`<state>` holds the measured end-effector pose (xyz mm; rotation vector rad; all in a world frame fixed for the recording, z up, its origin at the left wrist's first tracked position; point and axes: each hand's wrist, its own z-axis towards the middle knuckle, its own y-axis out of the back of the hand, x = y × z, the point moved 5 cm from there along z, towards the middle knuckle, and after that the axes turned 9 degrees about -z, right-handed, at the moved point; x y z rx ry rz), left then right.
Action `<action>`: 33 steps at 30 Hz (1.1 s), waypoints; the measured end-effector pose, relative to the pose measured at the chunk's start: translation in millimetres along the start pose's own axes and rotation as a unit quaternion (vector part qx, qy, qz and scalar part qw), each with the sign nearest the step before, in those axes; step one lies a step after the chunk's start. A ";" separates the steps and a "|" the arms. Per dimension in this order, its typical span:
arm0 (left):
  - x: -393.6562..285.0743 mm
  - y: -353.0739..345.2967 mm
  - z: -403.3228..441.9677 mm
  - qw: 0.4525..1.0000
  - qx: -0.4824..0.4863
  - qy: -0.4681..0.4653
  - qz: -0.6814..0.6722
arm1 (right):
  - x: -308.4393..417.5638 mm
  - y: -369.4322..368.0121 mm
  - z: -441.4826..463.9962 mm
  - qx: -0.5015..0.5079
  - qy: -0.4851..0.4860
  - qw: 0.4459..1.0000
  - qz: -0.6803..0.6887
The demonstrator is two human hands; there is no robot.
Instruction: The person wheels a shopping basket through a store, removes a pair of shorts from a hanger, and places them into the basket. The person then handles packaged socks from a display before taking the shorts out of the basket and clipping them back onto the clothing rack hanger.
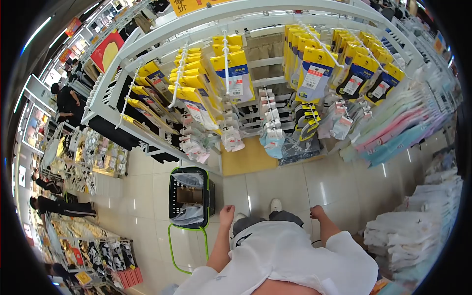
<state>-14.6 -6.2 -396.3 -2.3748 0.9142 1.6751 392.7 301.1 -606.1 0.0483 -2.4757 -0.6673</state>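
Observation:
My left hand (227, 213) hangs at my side with its fingers curled in and nothing visible in them. Just left of it, apart from it, a black shopping basket (211, 199) with a green rim stands on the floor. Clear plastic packs (189, 215) and a brown cardboard piece (189, 195) lie inside. The basket's green handle (171, 250) extends toward me. On my other side, my right hand (317, 212) hangs free, its fingers loosely bent and slightly apart. It touches no goods.
A white display rack (105, 96) ahead carries yellow-and-blue sock packs (231, 69) on hooks, with small socks (273, 140) below. Pastel garments (388, 132) hang at right; white clothes (405, 236) are nearer. People (66, 101) stand at left. Pale tiled floor (265, 187) lies between.

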 end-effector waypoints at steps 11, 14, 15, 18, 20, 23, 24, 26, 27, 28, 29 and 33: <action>-79.8 -58.1 -15.9 0.990 0.094 0.091 -0.056 | 85.3 30.1 -43.1 -0.040 -0.174 0.949 0.261; -116.4 -90.0 -6.5 0.973 0.183 0.115 -0.081 | 114.0 53.8 -52.0 -0.067 -0.157 0.944 0.282; -134.8 -105.2 -1.5 0.963 0.226 0.116 -0.093 | 127.7 67.9 -55.1 -0.077 -0.147 0.945 0.281; -183.6 -146.3 19.7 0.947 0.307 0.047 -0.087 | 171.6 124.8 -62.3 -0.149 -0.077 0.945 0.279; -227.6 -168.9 27.3 0.939 0.334 0.004 -0.087 | 207.0 171.7 -68.4 -0.230 -0.019 0.926 0.298; -294.2 -189.5 25.3 0.915 0.382 -0.060 -0.113 | 287.6 249.5 -100.9 -0.307 0.061 0.895 0.318; -312.8 -192.5 22.1 0.901 0.402 -0.083 -0.138 | 314.2 269.4 -115.3 -0.325 0.095 0.884 0.322; -339.1 -197.2 21.9 0.886 0.428 -0.093 -0.150 | 348.8 300.4 -127.1 -0.346 0.151 0.855 0.355; -351.3 -201.3 21.7 0.874 0.448 -0.101 -0.162 | 365.2 316.4 -134.3 -0.359 0.208 0.825 0.384; -359.3 -202.9 21.7 0.871 0.453 -0.100 -0.161 | 379.6 327.4 -142.5 -0.364 0.205 0.823 0.385; -371.2 -202.3 22.3 0.866 0.450 -0.136 -0.174 | 396.1 341.4 -155.4 -0.397 0.247 0.793 0.390; -411.9 -202.6 29.3 0.865 0.367 -0.199 -0.277 | 427.7 377.9 -172.5 -0.436 0.306 0.751 0.389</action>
